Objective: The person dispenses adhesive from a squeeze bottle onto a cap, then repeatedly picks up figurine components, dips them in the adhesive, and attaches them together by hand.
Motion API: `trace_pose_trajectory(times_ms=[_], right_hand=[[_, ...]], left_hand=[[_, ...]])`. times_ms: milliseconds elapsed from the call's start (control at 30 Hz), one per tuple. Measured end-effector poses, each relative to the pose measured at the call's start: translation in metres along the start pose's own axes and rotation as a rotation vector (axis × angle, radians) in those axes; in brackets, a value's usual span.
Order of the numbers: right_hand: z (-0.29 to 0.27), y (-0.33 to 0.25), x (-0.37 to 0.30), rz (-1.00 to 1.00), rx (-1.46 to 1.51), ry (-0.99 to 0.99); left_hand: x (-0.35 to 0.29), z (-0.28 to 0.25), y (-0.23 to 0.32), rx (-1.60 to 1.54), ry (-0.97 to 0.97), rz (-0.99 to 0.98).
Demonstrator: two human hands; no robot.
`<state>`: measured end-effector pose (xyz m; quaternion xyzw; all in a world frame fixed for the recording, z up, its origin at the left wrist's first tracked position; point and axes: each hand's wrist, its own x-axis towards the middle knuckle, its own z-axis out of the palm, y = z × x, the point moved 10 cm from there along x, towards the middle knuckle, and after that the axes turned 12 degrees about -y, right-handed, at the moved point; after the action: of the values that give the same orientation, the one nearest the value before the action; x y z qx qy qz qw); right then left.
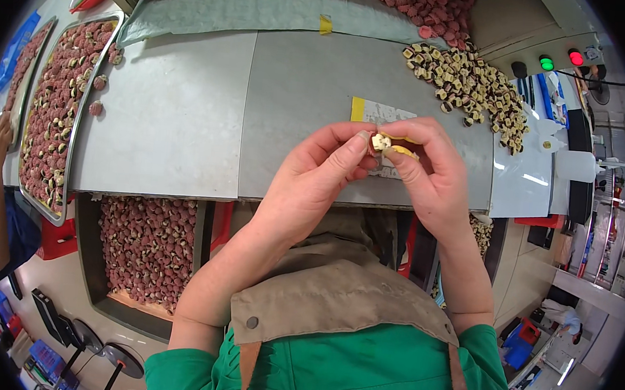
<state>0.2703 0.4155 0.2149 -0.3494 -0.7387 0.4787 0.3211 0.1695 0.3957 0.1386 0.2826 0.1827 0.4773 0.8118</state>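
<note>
Above the metal worktop, my left hand (322, 168) and my right hand (432, 176) meet with their fingertips pinched together. Between them is a small cream block (381, 142) with a dark part. A pink ridged cap (371, 147) shows at my left fingertips, against the block, partly hidden by the thumb. My right thumb and fingers close on the block's other side. Something yellow (405, 151), like tape or a finger cover, wraps my right fingers. Under the hands lies a white plate (384, 113) with a yellow end.
Loose cream-and-dark blocks (460, 78) lie at the far right, below pink caps (431, 4). A metal tray (72, 106) of joined pieces stands left, with several strays beside it. An open drawer (86, 241) holds more. Another person's hand (2, 133) is at far left.
</note>
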Motion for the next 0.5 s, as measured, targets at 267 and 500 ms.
trace_pose_trajectory(times_ms=[267, 500], right_hand=[[0.003, -0.021, -0.008, -0.047, -0.34, 0.077], [-0.02, -0.032, -0.016, -0.111, -0.277, 0.121]], left_hand=[[-0.012, 0.01, 0.024, 0.394, 0.106, 0.344], [0.0, 0.021, 0.01, 0.303, -0.004, 0.082]])
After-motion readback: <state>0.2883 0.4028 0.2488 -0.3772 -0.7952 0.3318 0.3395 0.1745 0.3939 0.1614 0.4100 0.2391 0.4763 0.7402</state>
